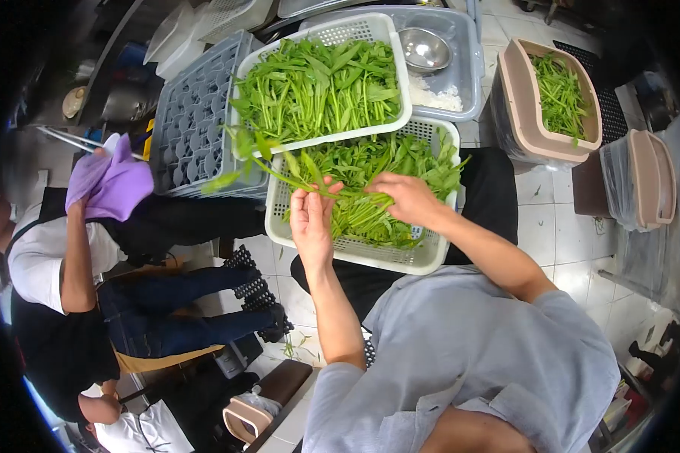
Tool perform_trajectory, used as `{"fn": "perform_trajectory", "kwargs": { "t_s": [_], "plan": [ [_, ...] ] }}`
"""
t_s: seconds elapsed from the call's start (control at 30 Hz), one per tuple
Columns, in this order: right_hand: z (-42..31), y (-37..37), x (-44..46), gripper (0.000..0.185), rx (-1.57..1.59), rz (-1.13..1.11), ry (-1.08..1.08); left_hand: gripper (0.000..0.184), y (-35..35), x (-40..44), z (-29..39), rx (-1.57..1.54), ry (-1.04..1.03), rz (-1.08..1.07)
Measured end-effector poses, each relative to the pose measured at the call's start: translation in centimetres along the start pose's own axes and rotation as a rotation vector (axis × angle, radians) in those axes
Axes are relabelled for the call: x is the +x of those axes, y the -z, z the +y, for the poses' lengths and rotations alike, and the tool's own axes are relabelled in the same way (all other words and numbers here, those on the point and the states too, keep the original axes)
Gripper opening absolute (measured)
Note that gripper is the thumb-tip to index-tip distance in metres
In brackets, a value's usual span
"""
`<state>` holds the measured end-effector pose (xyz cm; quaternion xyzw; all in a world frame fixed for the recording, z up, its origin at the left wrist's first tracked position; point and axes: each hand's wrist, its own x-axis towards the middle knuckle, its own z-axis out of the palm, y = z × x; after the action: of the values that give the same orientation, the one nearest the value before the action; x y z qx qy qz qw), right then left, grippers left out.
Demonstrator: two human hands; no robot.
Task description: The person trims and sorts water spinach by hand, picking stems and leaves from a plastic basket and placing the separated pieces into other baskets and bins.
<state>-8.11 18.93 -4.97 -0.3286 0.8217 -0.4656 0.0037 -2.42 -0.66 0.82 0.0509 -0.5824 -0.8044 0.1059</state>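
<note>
Above the near white basket [431, 260], my left hand [315, 215] pinches a green stem [287, 178] whose leaves reach out to the left. My right hand [406, 198] is closed at the other end of the greens, with its fingers curled over stems. Loose leafy greens [378, 226] lie in the near basket under both hands. Behind it, a second white basket [402, 83] is heaped with more greens [317, 87], its front rim overlapping the near basket.
A grey tub [472, 68] with a metal bowl [425, 50] stands at the back. Grey racks [196, 106] are at left, beside a person holding a purple cloth [113, 181]. A beige bin [510, 98] holding greens and another bin [646, 181] stand right.
</note>
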Motion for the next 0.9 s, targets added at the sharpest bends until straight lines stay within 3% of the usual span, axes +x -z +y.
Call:
{"fn": "perform_trajectory", "kwargs": {
  "t_s": [0.07, 0.23, 0.4, 0.6, 0.67, 0.7, 0.8, 0.9],
  "plan": [
    [0.2, -1.8, -0.1, 0.044, -0.094, -0.128, -0.103, 0.021, 0.6, -0.2, 0.3, -0.063, -0.031, 0.061],
    [0.8, -2.0, -1.0, 0.046, -0.137, -0.229, -0.119, 0.024, 3.4, -0.3, 2.0, -0.048, -0.114, 0.245],
    [-1.0, 0.0, -0.6, 0.05, -0.137, -0.21, -0.088, 0.024, 3.5, -0.3, 2.8, 0.038, -0.091, 0.2],
    [-4.0, 4.6, 1.3, 0.05, 0.079, 0.018, 0.035, 0.023, 2.3, -0.6, 2.7, 0.262, -0.018, 0.11],
    [-4.4, 5.7, 1.7, 0.05, 0.186, 0.099, 0.065, 0.023, 1.9, -0.8, 2.8, 0.206, 0.011, 0.084],
    [-5.1, 6.6, 1.8, 0.039, 0.25, 0.13, 0.071, 0.023, 1.8, -0.9, 2.9, 0.151, 0.041, 0.062],
    [-6.7, 9.3, 2.1, 0.043, 0.273, 0.212, 0.134, 0.024, 1.5, -0.8, 2.8, 0.125, 0.066, 0.012],
    [-8.0, 11.7, 2.2, 0.032, 0.264, 0.265, 0.121, 0.023, 0.8, -0.6, 2.9, 0.18, 0.073, 0.013]
  ]
}}
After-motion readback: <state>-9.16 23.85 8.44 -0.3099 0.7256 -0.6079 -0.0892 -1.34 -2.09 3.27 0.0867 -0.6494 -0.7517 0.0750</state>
